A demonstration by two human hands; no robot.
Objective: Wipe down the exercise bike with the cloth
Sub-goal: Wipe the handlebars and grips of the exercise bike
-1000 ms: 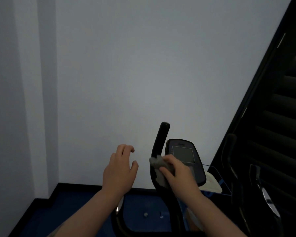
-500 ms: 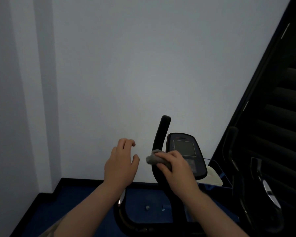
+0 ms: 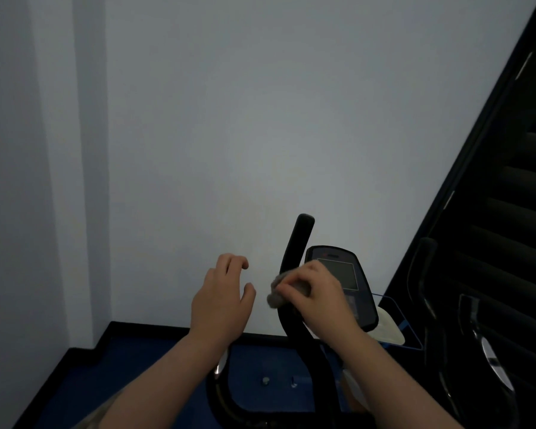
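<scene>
Far left of the frame: pale grey-white wall (image 3: pixel 198 134) with a boxed-out corner column (image 3: pixel 59 181), black skirting and dark blue floor (image 3: pixel 136 376) along the bottom.

Lower centre-left: left hand (image 3: pixel 222 300) hangs in the air, holding nothing, fingers loosely curled, thumb out. It touches no part of the bike and sits just left of the handlebar; likely parked there to stay out of the wiping path or ready to steady the frame, a guess only.

Lower centre: black curved handlebar tube of the exercise bike (image 3: pixel 300 243) rises upright, its rounded tip free, the lower part sweeping down toward the bottom edge. Small crumpled grey cloth (image 3: pixel 276 297) is pressed against the tube's left side about halfway up. Right hand (image 3: pixel 317 294) grips the cloth, fingers curled over it and around the tube, so the cloth is wrapped on the bar to rub it. Judged step: wiping the handlebar; the rest of the bike looks still to do.

Just right of the bar: black oval console with a dark rectangular screen (image 3: pixel 338 274), tilted toward the camera, partly hidden by the right hand. Probably the next surface within reach.

Lower right: blue-edged clear bin (image 3: pixel 409 332) holding something white; cannot tell what. Far right: second black handlebar (image 3: pixel 421 274) and more dark gym equipment (image 3: pixel 492 351) with a shiny metal part, too dim for detail.
</scene>
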